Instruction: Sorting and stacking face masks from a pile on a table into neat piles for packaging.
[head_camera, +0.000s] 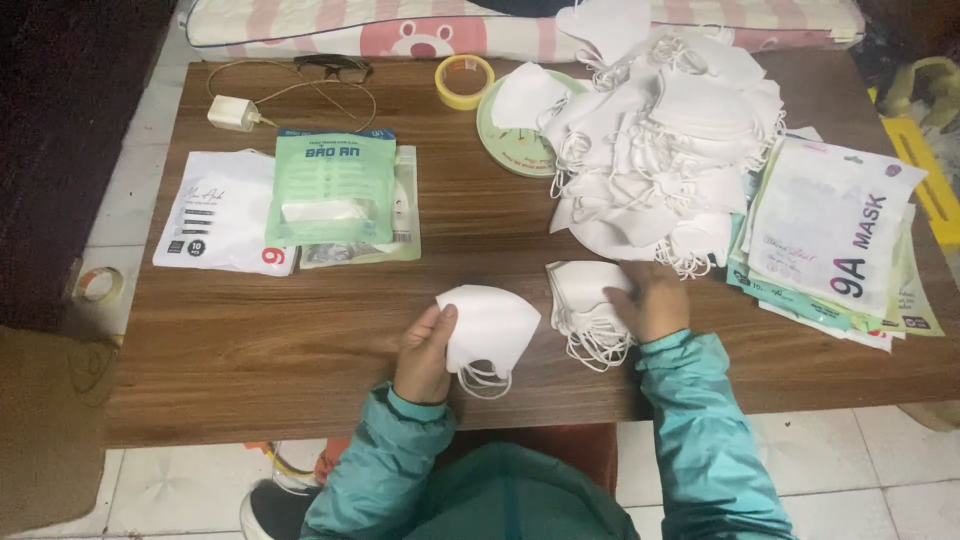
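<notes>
On the left of the desk (300, 330) you have a few filled packets (290, 200) lying flat, a white one under a green one, so a small share of the work looks done. Your left hand (425, 350) rests near the front edge, thumb up and fingers curled, its grip closed on one folded white mask (490, 325) whose ear loops trail down toward you. Just to the right, your right hand (655, 300) lies palm down on a small stack of masks (585, 300), fingers pressing its far edge; the grip there is flat, pinching nothing. Behind it a big loose heap of masks (660, 140) waits unsorted, and at the far right a pile of flat empty pouches (840, 230) is yet to be filled, so most of the job seems left.
</notes>
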